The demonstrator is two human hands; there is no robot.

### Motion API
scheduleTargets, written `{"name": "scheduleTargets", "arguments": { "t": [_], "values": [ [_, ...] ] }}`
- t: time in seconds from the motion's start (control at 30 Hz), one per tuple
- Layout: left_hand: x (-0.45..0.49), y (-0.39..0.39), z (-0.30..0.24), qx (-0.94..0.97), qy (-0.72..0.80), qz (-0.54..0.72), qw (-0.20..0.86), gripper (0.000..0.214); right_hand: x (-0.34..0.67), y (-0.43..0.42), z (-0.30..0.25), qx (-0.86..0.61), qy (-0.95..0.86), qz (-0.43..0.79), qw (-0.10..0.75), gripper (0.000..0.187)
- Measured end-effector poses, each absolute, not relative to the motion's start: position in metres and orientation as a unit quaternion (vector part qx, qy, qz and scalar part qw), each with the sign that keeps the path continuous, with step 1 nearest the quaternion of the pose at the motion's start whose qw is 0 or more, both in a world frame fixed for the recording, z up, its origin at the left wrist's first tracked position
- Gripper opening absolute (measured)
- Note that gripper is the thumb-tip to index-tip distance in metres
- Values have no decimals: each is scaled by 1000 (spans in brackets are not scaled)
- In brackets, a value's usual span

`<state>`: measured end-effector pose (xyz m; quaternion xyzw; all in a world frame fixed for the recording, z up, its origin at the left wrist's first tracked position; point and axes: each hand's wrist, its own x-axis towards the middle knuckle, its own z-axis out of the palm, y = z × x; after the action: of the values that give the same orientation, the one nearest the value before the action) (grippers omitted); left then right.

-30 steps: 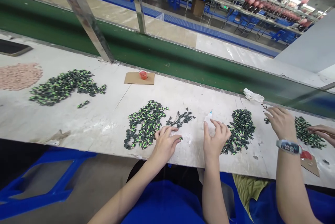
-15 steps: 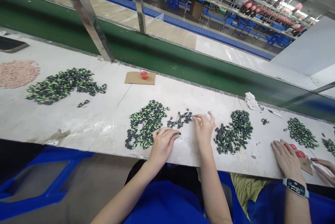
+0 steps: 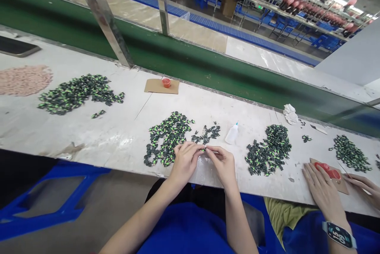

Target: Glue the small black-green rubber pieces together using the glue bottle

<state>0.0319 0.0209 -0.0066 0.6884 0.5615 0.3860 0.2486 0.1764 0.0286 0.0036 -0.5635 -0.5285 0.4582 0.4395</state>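
Note:
My left hand is closed in a pinch on a small black-and-green piece, mostly hidden by the fingers. Fingertip to fingertip with it, my right hand pinches a small black piece against the one on the left. Just left of my hands spreads a pile of black-and-green pieces. Narrow loose black pieces lie scattered beyond my fingertips. A white squeeze bottle with a blue tip lies on the table past my right hand.
More black-and-green piles lie to both sides. Towards the back are a red cup on cardboard and crumpled tissue. At right, a co-worker's hand rests by red shapes on cardboard. A metal post rises at the table's back edge.
My right hand has moved left and nearer from the loose black pieces to meet my left hand. The white bottle it covered now shows. The view has shifted slightly.

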Motion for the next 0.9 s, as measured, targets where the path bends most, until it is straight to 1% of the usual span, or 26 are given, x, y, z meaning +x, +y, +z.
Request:
{"name": "scheduleTargets", "arguments": {
  "t": [0.07,0.17,0.3,0.43,0.57,0.7,0.8,0.9],
  "values": [
    [32,21,-5,678,556,394,275,17,176,26,4,-555,-542,438,455,14],
    [32,22,-2,645,544,430,320,14,176,22,5,-522,-600,348,495,8],
    [33,22,0,600,520,481,373,13,177,20,6,-475,-657,262,524,9],
    [35,21,5,563,510,496,420,12,177,16,7,-455,-674,222,538,12],
    [32,20,12,565,496,477,456,12,180,11,15,-451,-681,225,532,12],
    [27,17,20,648,465,438,415,13,186,8,21,-477,-645,297,517,12],
    [25,15,25,728,450,397,331,16,189,6,19,-488,-587,373,527,22],
    [26,13,27,772,443,387,240,21,187,6,14,-484,-540,424,542,29]
  ]
}}
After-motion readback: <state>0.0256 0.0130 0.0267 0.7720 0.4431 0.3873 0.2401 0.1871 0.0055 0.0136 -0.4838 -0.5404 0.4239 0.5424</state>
